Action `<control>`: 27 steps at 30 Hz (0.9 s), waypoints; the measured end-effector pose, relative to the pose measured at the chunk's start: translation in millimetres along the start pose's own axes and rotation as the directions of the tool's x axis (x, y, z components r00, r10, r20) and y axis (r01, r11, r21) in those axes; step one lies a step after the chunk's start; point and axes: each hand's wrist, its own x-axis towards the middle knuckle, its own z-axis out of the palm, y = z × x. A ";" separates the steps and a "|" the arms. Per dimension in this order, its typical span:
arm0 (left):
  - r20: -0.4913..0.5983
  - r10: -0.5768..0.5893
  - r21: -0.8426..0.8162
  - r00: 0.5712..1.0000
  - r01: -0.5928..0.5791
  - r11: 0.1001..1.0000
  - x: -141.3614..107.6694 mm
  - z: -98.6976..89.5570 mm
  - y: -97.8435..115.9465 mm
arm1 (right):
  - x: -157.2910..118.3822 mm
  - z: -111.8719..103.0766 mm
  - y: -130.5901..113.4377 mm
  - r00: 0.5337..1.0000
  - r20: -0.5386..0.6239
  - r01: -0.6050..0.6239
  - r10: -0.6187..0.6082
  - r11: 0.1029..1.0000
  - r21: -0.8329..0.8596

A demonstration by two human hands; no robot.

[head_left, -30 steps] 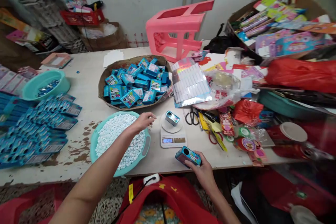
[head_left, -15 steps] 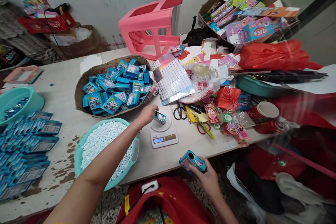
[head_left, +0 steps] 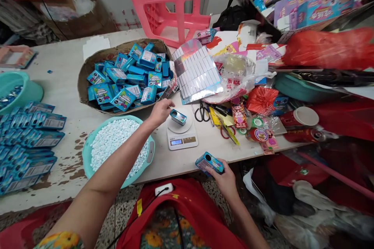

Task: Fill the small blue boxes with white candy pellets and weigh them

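Observation:
On the white digital scale [head_left: 183,142] lies a small blue candy tin [head_left: 178,117] with a silvery rim and a dark round spot. My left hand [head_left: 160,113] is just left of that tin, fingers loosely curled and apart from it. Over the table's front edge, my right hand [head_left: 224,179] grips another blue candy tin [head_left: 209,163], dark round spot upward; whether a second tin lies beneath it I cannot tell. Under my left forearm stands a turquoise basin [head_left: 87,159] of white candies [head_left: 112,144]. Behind it, a cut-down cardboard box [head_left: 82,85] holds many blue tins [head_left: 124,99].
Rows of blue packs [head_left: 32,144] stand at left beside another turquoise basin [head_left: 35,89]. Scissors [head_left: 202,113], a yellow cutter [head_left: 229,132], a sheet of white labels [head_left: 198,72] and wrappers lie right of the scale. A pink stool [head_left: 175,7] lies on its side behind.
My left hand has let go of the tin on the scale and drawn slightly left. My right hand still holds its tin. The view has tipped downward.

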 end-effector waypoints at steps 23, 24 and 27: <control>0.189 0.052 0.115 0.981 -0.075 0.990 -6.2 5.3 -6.0 | 10.1 3.1 11.1 0.999 0.039 0.002 0.000 0.999 -0.050; 0.223 0.076 0.125 0.972 -0.106 0.986 -6.5 8.0 -5.5 | 9.5 4.1 10.8 0.999 0.044 0.007 -0.006 0.999 -0.040; 0.286 0.101 0.150 0.953 -0.149 0.977 -7.2 15.6 -4.4 | 7.0 6.8 9.7 0.998 0.056 0.023 -0.022 0.999 -0.025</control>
